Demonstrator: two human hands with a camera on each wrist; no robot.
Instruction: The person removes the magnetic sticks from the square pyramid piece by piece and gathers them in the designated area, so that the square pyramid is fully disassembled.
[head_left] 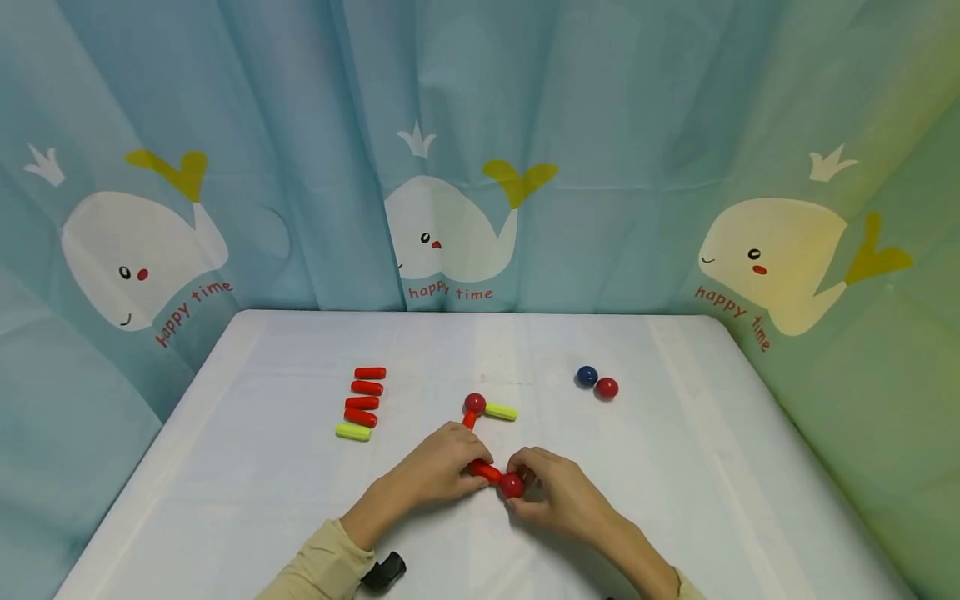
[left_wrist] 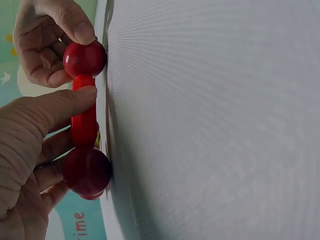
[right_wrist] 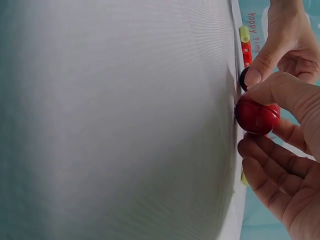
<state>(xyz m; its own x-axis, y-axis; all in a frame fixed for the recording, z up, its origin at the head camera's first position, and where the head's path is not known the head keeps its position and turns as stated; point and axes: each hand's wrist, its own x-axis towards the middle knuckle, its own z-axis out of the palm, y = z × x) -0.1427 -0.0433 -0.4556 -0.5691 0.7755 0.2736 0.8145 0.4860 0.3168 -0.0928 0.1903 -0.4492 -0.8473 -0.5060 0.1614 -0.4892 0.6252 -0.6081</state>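
Note:
My left hand point(head_left: 442, 462) grips a short red rod point(head_left: 486, 472) between thumb and fingers. On the rod's right end sits a shiny red ball point(head_left: 512, 485), which my right hand point(head_left: 558, 492) pinches between thumb and fingers. In the left wrist view a second red ball point(left_wrist: 87, 171) is at the rod's other end, under the left hand. Just beyond the left fingers, another red rod point(head_left: 469, 419) meets a far red ball point(head_left: 475, 404), from which a yellow-green rod point(head_left: 501, 412) points right. The left hand hides how these parts join up.
Several loose red rods point(head_left: 362, 402) lie in a column at the left, with a yellow-green rod point(head_left: 353, 432) nearest me. A dark blue ball point(head_left: 587, 377) and a red ball point(head_left: 607, 388) stand at the back right. A black object point(head_left: 386, 573) shows beside the left sleeve.

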